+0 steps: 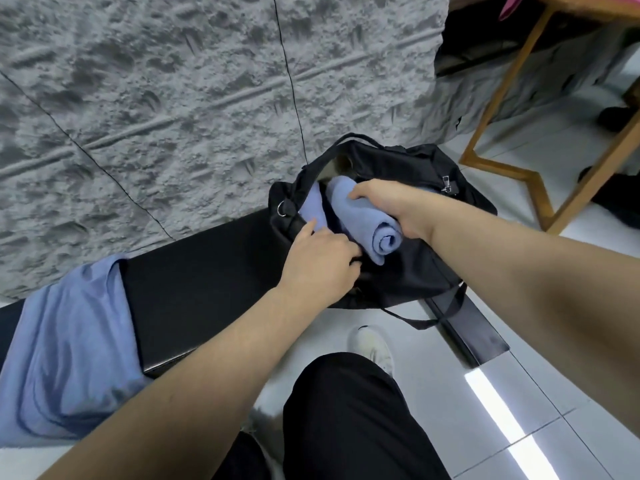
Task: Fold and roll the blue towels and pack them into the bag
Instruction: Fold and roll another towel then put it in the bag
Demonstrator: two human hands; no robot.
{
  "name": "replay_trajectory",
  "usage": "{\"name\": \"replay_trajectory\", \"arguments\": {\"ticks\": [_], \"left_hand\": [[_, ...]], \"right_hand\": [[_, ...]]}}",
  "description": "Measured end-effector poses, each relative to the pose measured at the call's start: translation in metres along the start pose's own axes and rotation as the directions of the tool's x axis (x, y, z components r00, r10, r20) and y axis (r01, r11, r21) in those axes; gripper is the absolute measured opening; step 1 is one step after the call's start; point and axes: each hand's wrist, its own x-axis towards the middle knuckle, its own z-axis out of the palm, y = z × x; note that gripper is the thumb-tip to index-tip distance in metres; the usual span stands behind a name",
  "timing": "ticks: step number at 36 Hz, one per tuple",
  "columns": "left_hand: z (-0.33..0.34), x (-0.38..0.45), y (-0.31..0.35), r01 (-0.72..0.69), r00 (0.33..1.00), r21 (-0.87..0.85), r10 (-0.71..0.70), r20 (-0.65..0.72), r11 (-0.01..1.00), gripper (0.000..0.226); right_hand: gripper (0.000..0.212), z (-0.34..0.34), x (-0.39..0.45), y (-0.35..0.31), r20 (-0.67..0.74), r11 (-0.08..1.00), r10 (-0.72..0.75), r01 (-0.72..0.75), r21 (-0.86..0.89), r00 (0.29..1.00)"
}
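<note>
A black bag stands open on the right end of a black bench. My right hand grips a rolled blue towel that lies half inside the bag's opening, its spiral end facing me. Another blue towel sits inside the bag along its left wall. My left hand holds the bag's near left rim, with the index finger touching that second towel. A loose, unfolded blue towel is draped over the bench's left end.
A grey textured wall rises right behind the bench. A wooden table frame stands on the white tiled floor to the right of the bag. My black-trousered leg and white shoe are below the bench.
</note>
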Motion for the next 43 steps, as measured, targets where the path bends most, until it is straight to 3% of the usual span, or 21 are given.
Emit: {"name": "replay_trajectory", "arguments": {"ticks": [4,9,13,23,26,30,38,43], "left_hand": [[0.008,-0.003,-0.006,-0.110,0.984,-0.137,0.088,-0.156,0.985,0.019],[0.018,-0.012,-0.011,-0.220,0.955,-0.233,0.160,-0.249,0.947,0.022],[0.023,-0.016,-0.013,-0.226,0.924,-0.235,0.131,-0.360,0.945,0.019],[0.035,-0.018,-0.009,-0.134,0.869,-0.252,-0.009,-0.494,0.958,0.014],[0.032,-0.017,-0.009,-0.108,0.881,-0.300,-0.048,-0.471,0.948,0.024],[0.031,-0.017,-0.012,-0.062,0.936,-0.263,-0.034,-0.349,0.963,0.037],[0.019,-0.016,-0.011,0.013,0.983,-0.203,-0.050,-0.178,0.979,0.033],[0.003,-0.020,-0.011,-0.016,0.981,-0.177,-0.018,-0.192,0.984,0.036]], "right_hand": [[0.024,0.009,0.010,-0.006,-0.041,1.000,0.007,-0.006,0.029,0.999],[0.028,0.022,0.025,-0.006,-0.100,0.998,-0.041,0.046,0.049,0.994],[0.050,0.036,0.037,-0.001,-0.142,0.981,-0.159,0.139,-0.137,0.977],[0.051,0.043,0.044,0.015,-0.167,0.893,-0.240,0.150,-0.425,0.956],[0.050,0.040,0.039,0.017,-0.113,0.852,-0.193,0.109,-0.512,0.975],[0.049,0.037,0.038,0.013,-0.058,0.736,-0.238,0.141,-0.662,0.970],[0.058,0.023,0.031,0.018,-0.075,0.825,-0.219,0.143,-0.547,0.973],[0.054,0.024,0.020,0.022,-0.171,0.852,-0.327,0.212,-0.479,0.929]]}}
